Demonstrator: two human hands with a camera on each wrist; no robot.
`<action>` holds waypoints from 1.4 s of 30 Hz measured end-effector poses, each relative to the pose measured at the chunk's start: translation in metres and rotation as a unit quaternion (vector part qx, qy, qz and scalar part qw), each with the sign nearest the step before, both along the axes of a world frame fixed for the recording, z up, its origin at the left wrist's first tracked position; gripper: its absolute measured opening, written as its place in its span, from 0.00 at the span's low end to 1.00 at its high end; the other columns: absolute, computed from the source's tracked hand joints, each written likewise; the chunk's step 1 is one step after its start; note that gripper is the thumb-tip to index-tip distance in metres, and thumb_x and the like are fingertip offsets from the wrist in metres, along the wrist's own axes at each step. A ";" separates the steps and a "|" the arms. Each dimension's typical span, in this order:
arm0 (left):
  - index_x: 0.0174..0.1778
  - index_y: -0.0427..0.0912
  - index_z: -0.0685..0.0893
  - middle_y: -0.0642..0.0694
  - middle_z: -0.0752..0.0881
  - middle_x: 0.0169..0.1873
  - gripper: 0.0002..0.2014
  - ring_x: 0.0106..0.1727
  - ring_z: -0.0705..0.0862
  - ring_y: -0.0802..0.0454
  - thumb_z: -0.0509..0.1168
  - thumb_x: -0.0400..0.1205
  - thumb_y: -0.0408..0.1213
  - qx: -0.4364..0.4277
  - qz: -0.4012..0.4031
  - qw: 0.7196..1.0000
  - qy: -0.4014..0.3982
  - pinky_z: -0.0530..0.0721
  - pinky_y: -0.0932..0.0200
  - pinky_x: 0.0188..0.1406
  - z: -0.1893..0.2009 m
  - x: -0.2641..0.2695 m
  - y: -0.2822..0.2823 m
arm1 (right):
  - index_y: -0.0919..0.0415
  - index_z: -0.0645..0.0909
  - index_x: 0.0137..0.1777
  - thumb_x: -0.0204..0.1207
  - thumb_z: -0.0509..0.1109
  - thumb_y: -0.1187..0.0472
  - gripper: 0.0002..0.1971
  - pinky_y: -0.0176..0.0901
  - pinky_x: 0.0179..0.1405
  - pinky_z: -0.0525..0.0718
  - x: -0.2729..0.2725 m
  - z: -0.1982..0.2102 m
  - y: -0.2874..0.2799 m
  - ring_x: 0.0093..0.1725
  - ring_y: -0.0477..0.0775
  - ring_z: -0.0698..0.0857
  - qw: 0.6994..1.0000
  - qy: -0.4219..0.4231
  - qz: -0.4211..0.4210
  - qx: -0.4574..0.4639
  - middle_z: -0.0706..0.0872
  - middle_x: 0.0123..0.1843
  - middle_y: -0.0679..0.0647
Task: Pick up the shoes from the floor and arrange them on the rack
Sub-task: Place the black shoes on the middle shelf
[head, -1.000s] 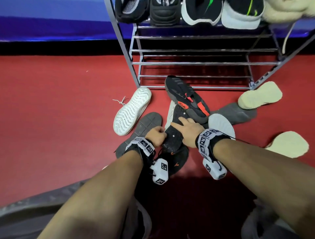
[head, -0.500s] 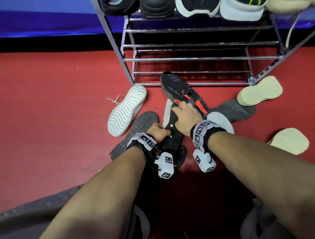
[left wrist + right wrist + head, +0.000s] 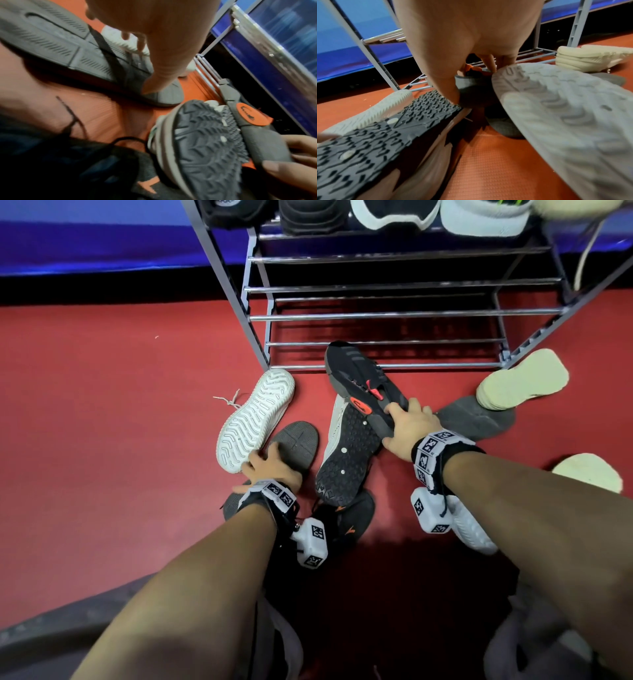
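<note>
A black shoe with orange accents (image 3: 356, 371) lies in front of the rack (image 3: 376, 316), its heel on an upturned black studded sole (image 3: 346, 453). My right hand (image 3: 400, 419) grips that heel (image 3: 471, 92), thumb outside and fingers inside the collar. My left hand (image 3: 267, 467) lies over an upturned grey-soled shoe (image 3: 294, 440). Its fingers are spread and fairly straight, and the thumb touches the sole's edge (image 3: 147, 88). The rack's top shelf holds several shoes; its lower bars are bare.
An upturned white-soled shoe (image 3: 257, 419) lies left of the grey one. A dark grey shoe (image 3: 476, 419), two cream shoes (image 3: 520, 381) (image 3: 589, 474) and a white shoe (image 3: 472, 529) lie to the right. A black shoe with an orange mark (image 3: 352, 515) sits under the studded sole.
My left hand left the studded-sole shoe and moved left onto the grey sole. My right hand slid forward off that sole and took hold of the black-and-orange shoe's heel.
</note>
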State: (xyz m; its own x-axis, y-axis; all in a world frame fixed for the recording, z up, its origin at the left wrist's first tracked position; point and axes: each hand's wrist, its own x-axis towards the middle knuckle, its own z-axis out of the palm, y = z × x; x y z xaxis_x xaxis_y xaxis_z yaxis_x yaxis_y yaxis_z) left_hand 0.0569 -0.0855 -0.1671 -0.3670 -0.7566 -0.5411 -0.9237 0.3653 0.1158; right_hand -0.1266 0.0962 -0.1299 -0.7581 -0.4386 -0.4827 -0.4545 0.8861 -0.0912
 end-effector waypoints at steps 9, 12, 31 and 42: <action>0.82 0.69 0.47 0.42 0.66 0.72 0.52 0.73 0.67 0.40 0.73 0.69 0.44 -0.056 -0.097 0.991 -0.075 0.69 0.34 0.66 -0.016 0.027 -0.006 | 0.49 0.69 0.67 0.65 0.75 0.37 0.34 0.57 0.66 0.76 0.001 -0.004 0.007 0.65 0.68 0.72 0.997 -0.031 -0.050 -0.039 0.70 0.66 0.61; 0.80 0.70 0.56 0.45 0.74 0.67 0.50 0.69 0.75 0.42 0.73 0.62 0.54 -0.003 -0.079 0.997 0.002 0.76 0.40 0.66 -0.011 0.025 -0.016 | 0.49 0.71 0.63 0.61 0.78 0.36 0.34 0.55 0.63 0.77 0.002 -0.002 0.009 0.64 0.66 0.74 0.995 -0.039 -0.068 -0.068 0.71 0.64 0.59; 0.62 0.34 0.76 0.33 0.79 0.51 0.36 0.50 0.78 0.35 0.62 0.52 0.29 0.530 0.248 0.736 0.341 0.80 0.42 0.59 0.112 -0.002 0.000 | 0.51 0.71 0.78 0.73 0.70 0.59 0.31 0.44 0.55 0.81 0.020 0.046 0.030 0.60 0.63 0.84 0.981 -0.098 -0.054 -0.161 0.87 0.60 0.58; 0.46 0.28 0.84 0.34 0.88 0.36 0.23 0.36 0.86 0.36 0.45 0.68 0.28 0.529 0.221 0.763 0.299 0.86 0.51 0.41 0.104 -0.005 0.042 | 0.54 0.82 0.64 0.75 0.68 0.61 0.17 0.47 0.60 0.81 0.037 0.045 0.062 0.61 0.60 0.83 0.985 -0.094 0.006 -0.145 0.86 0.59 0.56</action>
State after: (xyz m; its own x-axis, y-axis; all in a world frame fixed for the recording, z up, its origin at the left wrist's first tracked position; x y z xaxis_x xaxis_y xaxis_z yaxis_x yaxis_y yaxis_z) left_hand 0.0517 -0.0435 -0.0636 -0.6229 -0.1335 -0.7708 -0.5970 -0.5556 0.5787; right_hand -0.0893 0.1577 -0.0849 -0.6616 -0.5871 -0.4665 -0.4159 0.8049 -0.4232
